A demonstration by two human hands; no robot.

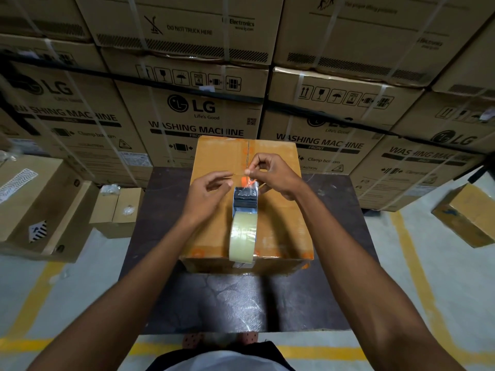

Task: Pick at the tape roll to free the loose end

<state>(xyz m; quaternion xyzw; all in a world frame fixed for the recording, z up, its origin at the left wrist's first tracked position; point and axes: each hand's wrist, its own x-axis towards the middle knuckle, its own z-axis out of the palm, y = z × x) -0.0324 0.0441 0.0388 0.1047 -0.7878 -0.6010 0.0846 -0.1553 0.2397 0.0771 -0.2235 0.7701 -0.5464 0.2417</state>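
**Tape end pinched above a dispenser on a sealed carton**

Head view: Nearest the camera, two bare forearms are seen reaching forward over a dark desk (308, 295), on which a brown carton (278, 210) is set. On top of the carton, along its middle seam, a tape dispenser (245, 202) is laid, with its roll of clear tape (242, 238) at the carton's near edge and its black head toward the carton's centre.

Just beyond the dispenser head, the loose tape end (250, 183) is pinched between thumb and fingertip of the right hand (270, 172), whose other fingers are curled; the strip is drawn up from the head. The left hand (207, 192) is held just left of the dispenser head, fingers loosely bent and apart, with nothing plainly gripped; whether its fingertips touch the strip cannot be told.

Behind the carton, stacked washing machine boxes (198, 113) are seen as a wall, bound with white straps. Left of the carton, on the floor, a large open box (34, 199) and a smaller box (117, 210) are placed. Right of the carton, well apart, another small box (468, 215) is seen on the floor, where yellow lines (409, 263) are painted.
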